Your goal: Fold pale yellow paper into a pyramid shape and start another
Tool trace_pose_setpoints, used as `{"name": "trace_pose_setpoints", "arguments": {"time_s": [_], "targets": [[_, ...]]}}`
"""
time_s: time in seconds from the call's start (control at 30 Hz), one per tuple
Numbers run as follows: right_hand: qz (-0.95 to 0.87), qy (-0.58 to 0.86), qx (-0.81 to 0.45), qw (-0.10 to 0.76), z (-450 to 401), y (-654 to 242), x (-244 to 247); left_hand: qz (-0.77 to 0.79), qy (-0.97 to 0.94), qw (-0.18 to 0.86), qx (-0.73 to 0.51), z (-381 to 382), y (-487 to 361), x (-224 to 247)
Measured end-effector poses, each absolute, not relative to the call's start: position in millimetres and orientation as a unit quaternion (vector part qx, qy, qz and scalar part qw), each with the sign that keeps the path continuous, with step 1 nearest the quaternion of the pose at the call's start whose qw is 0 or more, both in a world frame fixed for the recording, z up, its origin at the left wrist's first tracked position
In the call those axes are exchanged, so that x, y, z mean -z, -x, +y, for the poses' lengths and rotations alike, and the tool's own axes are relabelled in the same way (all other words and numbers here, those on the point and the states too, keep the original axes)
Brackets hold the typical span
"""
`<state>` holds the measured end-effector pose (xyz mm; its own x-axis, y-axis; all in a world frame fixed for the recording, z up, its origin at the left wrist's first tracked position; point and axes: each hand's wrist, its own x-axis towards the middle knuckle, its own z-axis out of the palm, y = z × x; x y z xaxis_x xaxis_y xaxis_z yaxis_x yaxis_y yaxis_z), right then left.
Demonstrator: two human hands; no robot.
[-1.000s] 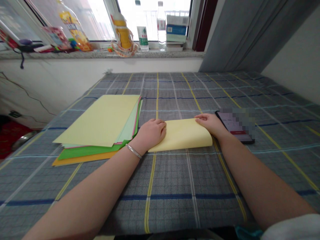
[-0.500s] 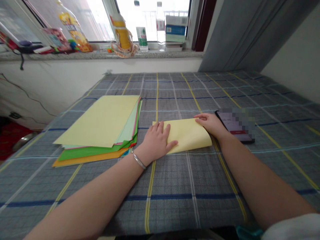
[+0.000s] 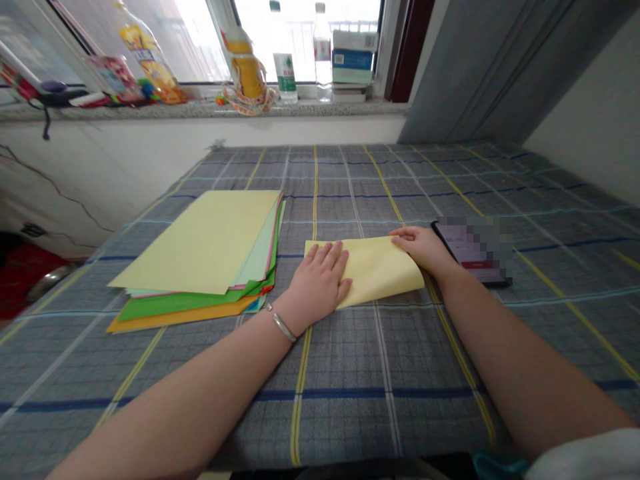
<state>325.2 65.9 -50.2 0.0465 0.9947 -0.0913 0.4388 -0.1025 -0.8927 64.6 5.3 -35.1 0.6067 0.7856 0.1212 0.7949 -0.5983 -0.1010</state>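
Note:
A yellow sheet of paper [image 3: 377, 267], bent over on itself with a rounded right end, lies in front of me. Flat on its left part rests my left hand [image 3: 323, 287], open, with fingers pointing away from me and a silver bangle on the wrist. At the far right corner, my right hand [image 3: 417, 245] holds the sheet's edge between thumb and fingers. To the left of the sheet is a stack of coloured paper [image 3: 200, 243], pale yellow on top, with green, pink and orange edges showing beneath.
Just right of my right hand lies a phone [image 3: 467, 257], its screen partly blurred out. A grey plaid cloth [image 3: 340, 373] covers the surface. Bottles, boxes [image 3: 353, 60] and other items stand on the windowsill [image 3: 190, 110] at the back.
My left hand has slid slightly to the right on the paper, and its thumb has drawn closer to the fingers. The right hand keeps its place at the edge.

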Motion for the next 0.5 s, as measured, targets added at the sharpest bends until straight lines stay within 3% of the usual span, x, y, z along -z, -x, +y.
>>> {"name": "trace_pose_setpoints", "arguments": {"time_s": [0.17, 0.5], "targets": [[-0.58, 0.632, -0.377, 0.35, 67.0, -326.7, 51.6, -0.422, 0.906, 0.02, 0.041, 9.5, -65.0, 38.2], [-0.581, 0.628, -0.386, 0.346, 62.1, -322.4, 46.2, -0.418, 0.907, 0.018, 0.033, 5.9, -65.9, 34.2]]}}
